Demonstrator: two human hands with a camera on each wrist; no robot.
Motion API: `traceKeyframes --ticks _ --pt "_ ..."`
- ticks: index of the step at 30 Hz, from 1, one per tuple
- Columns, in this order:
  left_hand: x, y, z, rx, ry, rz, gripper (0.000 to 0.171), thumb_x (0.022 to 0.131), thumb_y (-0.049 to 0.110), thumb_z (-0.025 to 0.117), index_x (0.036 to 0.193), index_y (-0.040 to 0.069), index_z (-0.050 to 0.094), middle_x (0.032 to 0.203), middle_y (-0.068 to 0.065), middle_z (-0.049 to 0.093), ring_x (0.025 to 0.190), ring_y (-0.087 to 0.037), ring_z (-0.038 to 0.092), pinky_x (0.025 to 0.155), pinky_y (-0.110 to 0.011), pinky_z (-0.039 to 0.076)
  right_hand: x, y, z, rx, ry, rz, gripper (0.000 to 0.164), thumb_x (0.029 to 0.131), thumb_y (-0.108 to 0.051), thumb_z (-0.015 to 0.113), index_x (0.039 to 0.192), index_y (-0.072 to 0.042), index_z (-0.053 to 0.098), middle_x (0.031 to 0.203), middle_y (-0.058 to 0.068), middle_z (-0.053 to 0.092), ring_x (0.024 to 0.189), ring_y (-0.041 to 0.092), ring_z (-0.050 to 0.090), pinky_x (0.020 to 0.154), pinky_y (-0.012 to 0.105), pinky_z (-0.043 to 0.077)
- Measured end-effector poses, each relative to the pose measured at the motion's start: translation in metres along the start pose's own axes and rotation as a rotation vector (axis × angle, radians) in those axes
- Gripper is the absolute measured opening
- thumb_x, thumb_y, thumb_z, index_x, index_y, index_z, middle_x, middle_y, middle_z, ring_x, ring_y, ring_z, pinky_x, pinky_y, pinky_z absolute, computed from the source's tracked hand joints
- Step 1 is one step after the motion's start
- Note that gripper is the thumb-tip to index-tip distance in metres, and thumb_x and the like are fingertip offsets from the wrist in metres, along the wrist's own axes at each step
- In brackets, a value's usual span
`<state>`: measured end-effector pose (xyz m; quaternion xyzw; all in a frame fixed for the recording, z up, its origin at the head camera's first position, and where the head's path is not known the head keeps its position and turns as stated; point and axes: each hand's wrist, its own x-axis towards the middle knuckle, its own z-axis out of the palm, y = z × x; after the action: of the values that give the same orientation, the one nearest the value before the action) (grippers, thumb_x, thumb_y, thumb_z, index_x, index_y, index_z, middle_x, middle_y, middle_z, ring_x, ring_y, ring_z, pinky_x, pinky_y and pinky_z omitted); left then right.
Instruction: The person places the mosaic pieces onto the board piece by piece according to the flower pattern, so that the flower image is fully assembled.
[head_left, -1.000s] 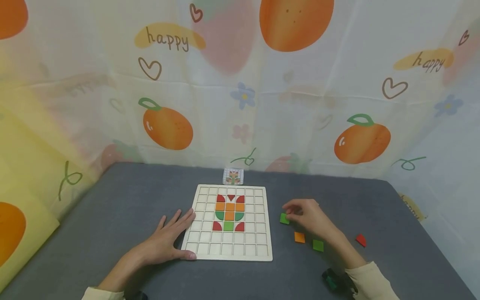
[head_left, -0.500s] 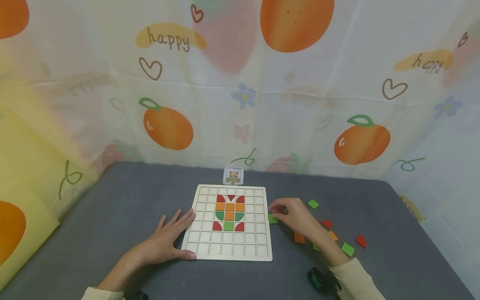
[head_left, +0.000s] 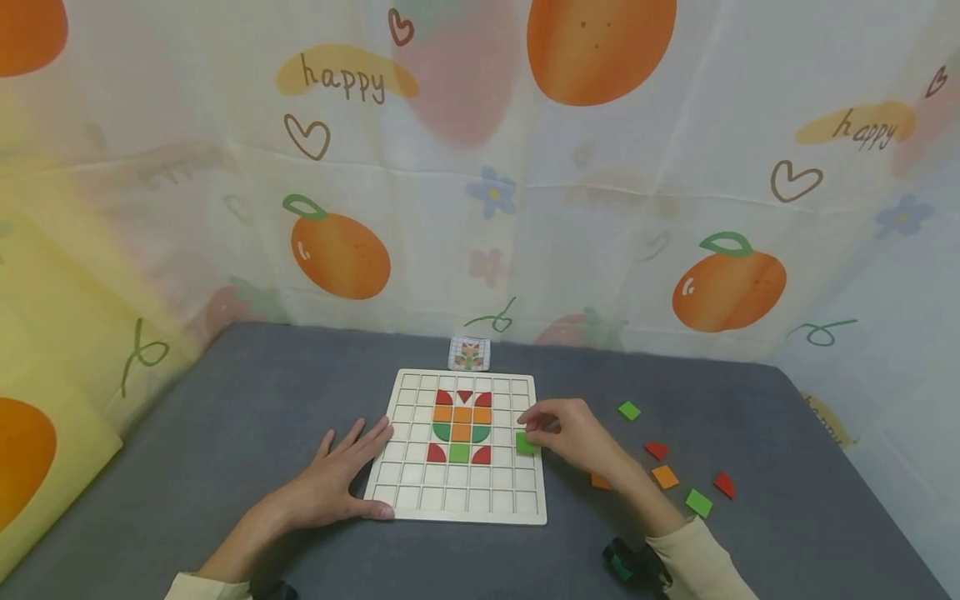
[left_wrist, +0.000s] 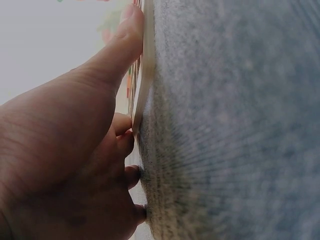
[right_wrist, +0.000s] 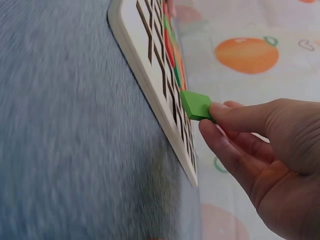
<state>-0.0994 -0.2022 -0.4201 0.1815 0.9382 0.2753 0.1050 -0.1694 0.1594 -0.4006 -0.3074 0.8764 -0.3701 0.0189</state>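
Observation:
A white grid board (head_left: 420,500) lies on the table, with red, orange and green tiles set in its middle cells as a flower shape. My left hand (head_left: 330,479) rests at the board's left edge, fingers spread, the thumb (left_wrist: 125,37) lying over the near left corner. Between thumb and fingertip my right hand (head_left: 577,437) pinches a light green square tile (right_wrist: 196,105). In the head view that tile appears over the right-hand columns of the board; the right wrist view shows it held just above the surface.
Right of the board lie loose tiles: green squares (head_left: 699,502), an orange square (head_left: 664,477) and red pieces (head_left: 724,484). Another orange tile (head_left: 600,481) is partly behind the right forearm. A small pattern card (head_left: 469,354) lies beyond the board's far edge.
The right hand has moved left with the green square tile, from the table to over the board's right side. Loose tiles formerly behind the forearm now show. The left hand stays in place.

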Motion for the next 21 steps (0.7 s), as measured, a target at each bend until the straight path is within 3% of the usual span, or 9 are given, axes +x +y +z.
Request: traceKeyframes --ticks 11,21 --pt "0.001 0.001 0.001 0.005 -0.005 -0.022 0.114 0.069 0.064 0.077 0.156 0.010 0.026 0.162 -0.010 0.020 0.148 -0.044 0.005 0.109 -0.069 -0.007 0.010 -0.011 0.018 0.006 -0.047 -0.041 0.015 0.086 -0.003 0.074 0.100 -0.005 0.075 0.087 -0.004 0.069 0.078 0.006 0.061 0.072 0.025 0.054" --pt "0.000 0.002 0.000 0.007 -0.003 -0.007 0.113 0.070 0.063 0.078 0.156 0.009 0.026 0.162 -0.012 0.020 0.147 -0.046 0.006 0.108 -0.070 -0.006 0.011 -0.012 0.025 -0.027 -0.071 -0.069 0.012 0.088 -0.004 0.072 0.100 -0.006 0.074 0.090 0.003 0.071 0.081 0.009 0.064 0.072 0.025 0.055"
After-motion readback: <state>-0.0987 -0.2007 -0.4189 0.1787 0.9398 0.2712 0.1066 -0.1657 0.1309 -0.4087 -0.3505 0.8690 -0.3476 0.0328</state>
